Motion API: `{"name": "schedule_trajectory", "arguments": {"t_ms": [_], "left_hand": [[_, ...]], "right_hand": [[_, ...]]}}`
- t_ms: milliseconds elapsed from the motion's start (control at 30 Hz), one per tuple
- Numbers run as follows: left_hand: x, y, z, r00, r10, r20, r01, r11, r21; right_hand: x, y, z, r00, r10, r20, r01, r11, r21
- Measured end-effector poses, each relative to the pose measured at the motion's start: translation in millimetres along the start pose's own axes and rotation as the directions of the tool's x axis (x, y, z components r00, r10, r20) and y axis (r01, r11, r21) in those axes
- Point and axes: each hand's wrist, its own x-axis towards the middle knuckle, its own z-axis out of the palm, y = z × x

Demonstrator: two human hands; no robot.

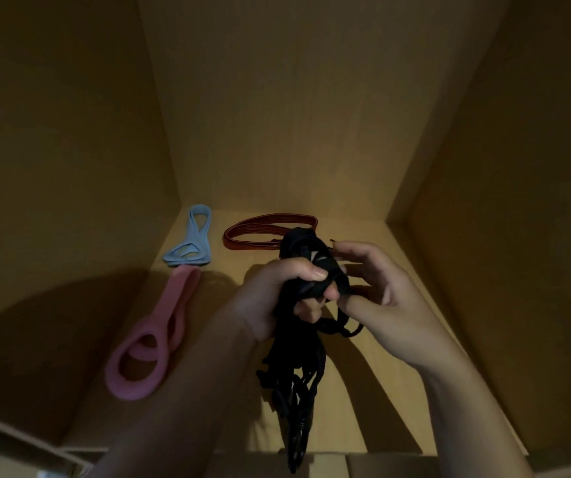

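A tangled bundle of black cords or straps (299,370) hangs over the wooden shelf floor. My left hand (277,298) grips its upper part in a fist, thumb across the top. Just to the right, my right hand (380,291) pinches a strand of the same bundle with curled fingers. The lower end of the bundle dangles down toward the front edge of the shelf.
On the shelf floor (356,381) lie a pink loop band (152,339) at the left, a light blue loop band (192,239) behind it, and a dark red strap loop (263,231) at the back. Wooden walls close in on the left, back and right.
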Motion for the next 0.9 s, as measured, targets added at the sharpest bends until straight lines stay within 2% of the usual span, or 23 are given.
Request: {"name": "schedule_trajectory", "arguments": {"t_ms": [100,233,300,400,500,600,700,767,900], "left_hand": [[-0.4,-2.8,5.4,0.998,-0.061,-0.016,0.061,0.998,0.018],[-4.5,-9.7,15.4,0.987,-0.155,-0.039,0.155,0.988,-0.003],[-6.3,-11.6,24.1,0.981,-0.178,-0.072,0.176,0.984,-0.036],[-7.7,-21.0,31.4,0.957,-0.195,-0.215,0.156,0.970,-0.187],[-10.4,-37.4,36.8,0.939,-0.216,-0.269,0.178,0.971,-0.160],[-15.1,-50.0,48.5,0.962,-0.205,-0.179,0.191,0.977,-0.095],[-19.5,-65.0,65.9,0.981,-0.176,-0.081,0.181,0.982,0.053],[-26.0,-74.5,81.8,0.976,-0.214,-0.037,0.217,0.966,0.142],[-44.1,-94.8,116.0,0.950,-0.300,0.083,0.277,0.937,0.212]], "right_hand": [[-4.3,4.4,1.8,0.997,0.001,-0.076,-0.011,0.991,-0.131],[-16.4,10.1,4.7,0.992,0.039,-0.120,-0.059,0.984,-0.170],[-24.1,10.9,8.6,0.968,-0.043,-0.245,-0.012,0.976,-0.218],[-35.2,9.4,12.5,0.873,-0.260,-0.413,0.091,0.918,-0.387],[-53.9,10.8,13.3,0.852,-0.268,-0.450,0.121,0.937,-0.328],[-78.2,8.6,15.5,0.867,-0.206,-0.453,0.109,0.967,-0.231],[-105.7,8.0,15.8,0.859,-0.162,-0.485,0.051,0.971,-0.233],[-126.6,6.4,15.0,0.876,-0.111,-0.469,-0.001,0.972,-0.234],[-179.4,-6.1,6.1,0.925,0.008,-0.380,-0.099,0.970,-0.220]]}}
